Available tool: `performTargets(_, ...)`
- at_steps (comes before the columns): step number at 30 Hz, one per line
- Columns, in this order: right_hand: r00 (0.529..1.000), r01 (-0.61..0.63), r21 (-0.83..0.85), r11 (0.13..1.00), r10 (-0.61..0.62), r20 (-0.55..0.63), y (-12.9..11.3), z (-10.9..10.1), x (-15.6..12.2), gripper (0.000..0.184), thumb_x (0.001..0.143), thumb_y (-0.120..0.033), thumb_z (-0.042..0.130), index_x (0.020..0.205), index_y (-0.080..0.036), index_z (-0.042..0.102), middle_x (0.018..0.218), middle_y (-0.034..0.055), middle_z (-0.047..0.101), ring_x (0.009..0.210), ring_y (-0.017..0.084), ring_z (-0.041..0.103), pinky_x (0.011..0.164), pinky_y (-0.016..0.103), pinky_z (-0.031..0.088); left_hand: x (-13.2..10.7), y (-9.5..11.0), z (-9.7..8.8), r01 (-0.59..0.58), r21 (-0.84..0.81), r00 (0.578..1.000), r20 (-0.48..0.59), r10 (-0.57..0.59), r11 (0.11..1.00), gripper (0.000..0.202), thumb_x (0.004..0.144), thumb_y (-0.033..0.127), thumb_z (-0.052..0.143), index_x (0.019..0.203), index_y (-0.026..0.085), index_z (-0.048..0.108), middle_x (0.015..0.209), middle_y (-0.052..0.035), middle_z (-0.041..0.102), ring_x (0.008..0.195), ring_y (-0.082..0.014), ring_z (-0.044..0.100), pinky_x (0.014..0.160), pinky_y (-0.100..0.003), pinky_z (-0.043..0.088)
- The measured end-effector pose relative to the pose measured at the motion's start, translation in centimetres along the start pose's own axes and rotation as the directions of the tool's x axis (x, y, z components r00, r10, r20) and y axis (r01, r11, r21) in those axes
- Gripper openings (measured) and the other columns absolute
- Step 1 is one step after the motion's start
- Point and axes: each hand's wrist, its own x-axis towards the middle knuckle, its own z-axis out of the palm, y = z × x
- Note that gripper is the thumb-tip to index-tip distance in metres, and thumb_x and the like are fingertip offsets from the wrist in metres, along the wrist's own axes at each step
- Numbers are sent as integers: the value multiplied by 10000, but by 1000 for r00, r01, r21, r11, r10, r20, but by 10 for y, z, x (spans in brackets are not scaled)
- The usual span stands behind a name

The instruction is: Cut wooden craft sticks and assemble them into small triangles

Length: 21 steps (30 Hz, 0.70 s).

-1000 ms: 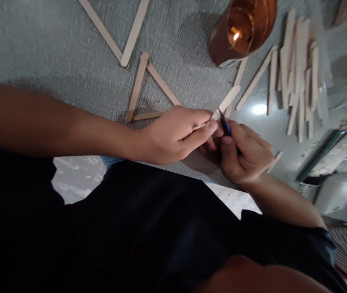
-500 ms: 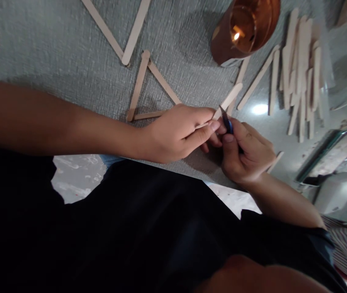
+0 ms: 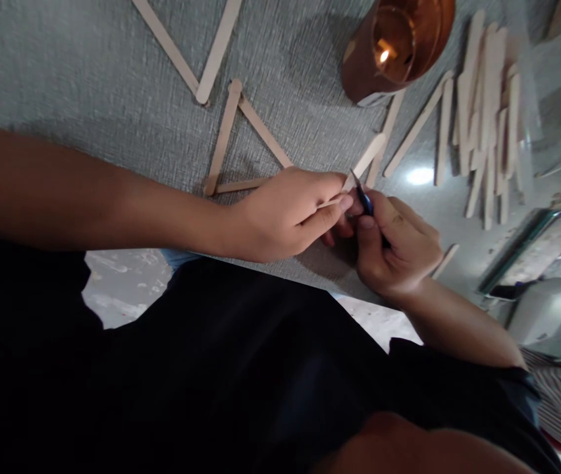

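The left hand point(image 3: 280, 217) pinches a wooden craft stick point(image 3: 367, 155) between thumb and fingers, while the right hand point(image 3: 396, 243) is curled round a small craft knife point(image 3: 363, 197) with a dark blade and a bit of blue on it. We find the stick raised between the two hands, over the table point(image 3: 280, 59), its free end pointing towards the candle point(image 3: 357, 74).

As we judge it, the main danger is a slip: the blade tip lies right at the stick, just beside the left fingertips, and too much push, or a skid along the smooth wood, could carry the edge into skin. The stick is thin, so we would also expect it to split along the grain if the knife bites too deep. Should the grip loosen, it could twist under the blade. The candle is lit and stands near, so a sudden outward jerk might knock it or bring the wood to the flame. The left wrist lies close to a stick triangle point(image 3: 222, 140), which a careless drag could shift.

We see the stick itself as pale, flat and narrow, rounded at its free end, with no paint visible; its lower part is hidden by the fingers, so we cannot tell whether it is already cut there.
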Motion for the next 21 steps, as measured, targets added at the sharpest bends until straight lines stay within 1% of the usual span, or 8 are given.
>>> performTargets(3,1000,16,-13,1000,-16,-11,1,1,-1,373,1039,-134,583,1391,-171,699,1041,55,775,793,95,717,761,206,606,-1,1,-1,27,-6,999,37,-27,1000,345,1116,290,446,845,191,636,808,4,815,623,-97,708,633,-281,549)
performTargets(6,1000,28,-28,999,-29,-13,1,2,-1,362,1031,-116,586,1369,-159,707,997,51,766,772,95,707,749,205,599,-2,1,-1,28,34,999,19,-29,999,336,1106,274,455,817,202,612,707,18,762,604,-107,680,650,-304,524)
performTargets(9,999,38,-39,999,-39,-13,1,2,-2,363,1022,-96,585,1362,-146,705,986,52,760,750,89,686,730,201,584,-3,1,0,19,59,1000,8,-20,998,339,1107,280,439,817,207,600,670,19,730,605,-113,663,669,-316,501)
performTargets(11,999,40,-41,998,-40,-17,0,2,-2,370,1017,-89,585,1365,-139,702,971,51,752,739,88,671,716,201,576,-4,1,0,14,55,1000,4,-14,998,349,1113,311,429,835,206,612,662,18,715,608,-112,652,671,-316,488)
performTargets(14,999,27,-52,998,-28,-22,0,1,-4,382,1014,-90,589,1376,-140,699,947,43,741,746,91,669,721,200,577,-4,2,-1,3,52,1000,-7,-2,999,282,1096,309,444,898,210,619,633,29,655,605,-116,612,659,-319,455)
performTargets(17,999,18,-73,997,-21,-32,-1,1,-4,396,1006,-77,596,1383,-147,697,950,37,748,749,92,671,722,200,579,-5,3,-3,-30,50,999,-16,31,998,256,1083,311,448,871,222,560,634,25,606,605,-120,559,635,-329,414)
performTargets(21,999,25,-75,997,-29,-45,-2,1,-3,403,993,-64,606,1380,-133,697,995,52,767,774,98,686,747,209,590,-5,3,-4,-37,50,999,36,36,998,288,1078,316,429,804,236,462,638,16,630,579,-119,557,616,-334,416)
